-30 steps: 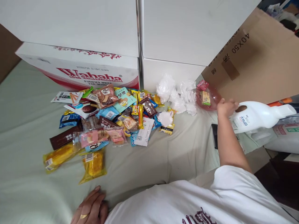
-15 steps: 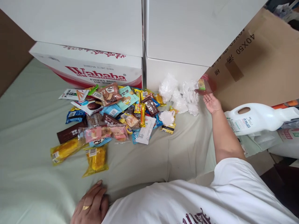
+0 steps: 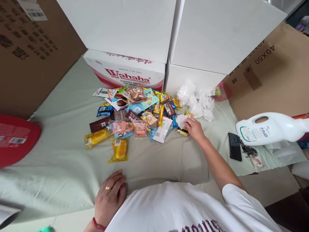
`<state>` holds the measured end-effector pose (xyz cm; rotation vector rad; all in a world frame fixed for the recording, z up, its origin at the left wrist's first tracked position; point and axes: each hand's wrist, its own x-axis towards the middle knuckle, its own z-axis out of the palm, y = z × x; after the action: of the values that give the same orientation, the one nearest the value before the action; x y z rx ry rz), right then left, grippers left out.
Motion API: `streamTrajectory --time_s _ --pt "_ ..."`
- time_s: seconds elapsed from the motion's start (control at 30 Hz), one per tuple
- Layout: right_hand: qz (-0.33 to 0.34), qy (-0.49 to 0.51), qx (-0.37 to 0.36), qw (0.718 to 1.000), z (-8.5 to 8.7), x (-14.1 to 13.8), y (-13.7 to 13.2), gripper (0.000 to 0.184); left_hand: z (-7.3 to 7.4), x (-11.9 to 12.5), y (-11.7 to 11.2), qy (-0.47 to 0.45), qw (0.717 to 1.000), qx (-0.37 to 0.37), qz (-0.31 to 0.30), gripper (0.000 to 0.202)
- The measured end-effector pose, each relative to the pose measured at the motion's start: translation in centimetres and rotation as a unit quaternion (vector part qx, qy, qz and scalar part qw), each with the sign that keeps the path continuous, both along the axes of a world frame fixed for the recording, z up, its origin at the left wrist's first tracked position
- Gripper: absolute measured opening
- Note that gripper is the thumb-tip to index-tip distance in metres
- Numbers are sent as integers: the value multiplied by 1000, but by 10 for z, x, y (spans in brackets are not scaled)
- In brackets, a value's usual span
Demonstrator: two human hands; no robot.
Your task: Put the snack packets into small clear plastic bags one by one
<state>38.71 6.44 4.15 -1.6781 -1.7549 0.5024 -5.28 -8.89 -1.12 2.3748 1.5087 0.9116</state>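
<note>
My right hand (image 3: pixel 195 129) reaches to the right end of a snack pile, fingertips pinched on a small crumpled clear plastic bag (image 3: pixel 180 120). Beneath that bag lies a yellow and black snack packet (image 3: pixel 182 131). Several more crumpled clear plastic bags (image 3: pixel 193 103) are heaped just beyond the hand. To its left spread wrapped snacks, among them a white packet (image 3: pixel 163 130), pink-wrapped cakes (image 3: pixel 140 129) and a yellow-wrapped cake (image 3: pixel 119 150). My left hand (image 3: pixel 112 190) rests palm down on the pale green cloth (image 3: pixel 154 164), fingers extended and loosely bent, holding nothing.
White cartons (image 3: pixel 116 25) and a Wahaha water carton (image 3: pixel 127 75) stand behind the pile. Brown cardboard (image 3: pixel 263 74) leans at right. Near it lie a white detergent bottle (image 3: pixel 272 127), a black phone (image 3: pixel 234 146) and keys (image 3: pixel 248 149). A red object (image 3: pixel 18 138) sits at left.
My right hand has come left from beside the cardboard, where it was open, to the small plastic bag on the snacks. My left hand still rests on the cloth. The view has shifted.
</note>
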Motion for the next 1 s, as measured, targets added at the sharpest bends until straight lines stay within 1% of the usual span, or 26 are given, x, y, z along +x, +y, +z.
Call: streamTrajectory --time_s 0.07,0.13,0.17,0.2,0.23,0.3,0.37,0.43,0.47,0.53,0.57,0.6,0.67,0.7,0.73,0.77,0.8,0.87,0.9,1.0 --pt "-67 72 7 995 -4 -4 -4 18 8 3 4 -70 996 -57 18 14" --pt "-130 133 20 982 -7 -5 -8 21 18 12 10 -132 984 -107 46 15" --pt "-152 140 30 978 -8 -6 -9 22 22 19 14 -157 979 -124 49 15" --pt "-164 135 39 977 -9 -8 -9 25 27 29 18 -180 973 -137 38 15" --pt "-168 129 44 976 -10 -10 -7 28 31 39 23 -200 968 -149 15 16" --pt "-167 144 36 975 -14 -14 -2 30 38 62 32 -225 957 -175 -56 17" --pt "-172 188 22 967 -16 -15 3 22 44 83 40 -238 942 -203 -124 18" --pt "-184 228 22 956 -16 -13 5 17 50 98 47 -258 925 -231 -158 17" --pt "-188 244 23 951 -15 -13 2 20 53 103 50 -276 914 -249 -159 15" --pt "-187 281 17 941 -12 -14 -9 28 58 113 58 -334 882 -307 -130 12" --pt "-179 316 11 932 -10 -18 -17 32 61 118 63 -368 857 -344 -109 12" --pt "-166 364 1 916 -8 -23 -25 35 63 124 68 -401 830 -378 -89 16" --pt "-134 475 -36 869 -5 -39 -43 42 66 140 82 -450 781 -429 -57 38" --pt "-118 521 -61 843 -4 -48 -51 45 67 149 89 -464 765 -444 -52 50" --pt "-103 550 -89 824 -4 -57 -59 46 66 160 96 -470 755 -454 -56 59" --pt "-92 560 -113 816 -4 -65 -66 44 65 170 102 -472 748 -462 -67 62" --pt "-86 560 -127 814 -4 -71 -71 41 62 180 107 -472 745 -465 -80 60" --pt "-90 552 -131 819 -3 -76 -81 35 56 195 115 -466 750 -460 -92 46" --pt "-101 547 -125 822 -3 -74 -84 33 52 199 118 -464 756 -453 -86 42" --pt "-157 534 -103 824 2 -56 -94 34 44 201 121 -461 769 -440 -48 44"
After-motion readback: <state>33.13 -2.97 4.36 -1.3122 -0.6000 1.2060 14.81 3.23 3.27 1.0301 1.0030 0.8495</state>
